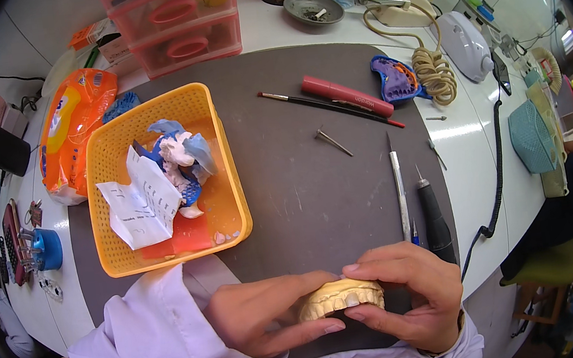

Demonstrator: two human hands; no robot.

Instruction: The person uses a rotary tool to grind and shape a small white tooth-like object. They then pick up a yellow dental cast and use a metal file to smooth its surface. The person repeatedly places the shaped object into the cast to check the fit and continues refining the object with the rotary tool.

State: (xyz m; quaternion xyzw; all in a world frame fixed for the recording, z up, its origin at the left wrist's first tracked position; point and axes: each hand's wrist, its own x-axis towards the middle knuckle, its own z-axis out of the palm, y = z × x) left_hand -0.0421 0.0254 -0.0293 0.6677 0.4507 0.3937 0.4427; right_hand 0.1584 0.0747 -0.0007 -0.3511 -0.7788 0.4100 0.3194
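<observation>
Both hands hold one yellow plaster cast of a dental arch (341, 296) over the near edge of a dark grey work mat (302, 191). My left hand (263, 316) grips its left side, thumb under and fingers over the top. My right hand (412, 292) grips its right side the same way. The teeth of the cast face toward me. A black handpiece (434, 219) on a coiled cable and a slim metal knife (398, 187) lie just beyond my right hand.
A yellow basket (224, 158) at left holds a paper slip, white casts and blue trays. A thin brush (328, 107), red tube (346, 94), blue impression tray (395, 78), pink drawer unit (177, 22) and orange packet (75, 125) lie further back. Another person sits at right.
</observation>
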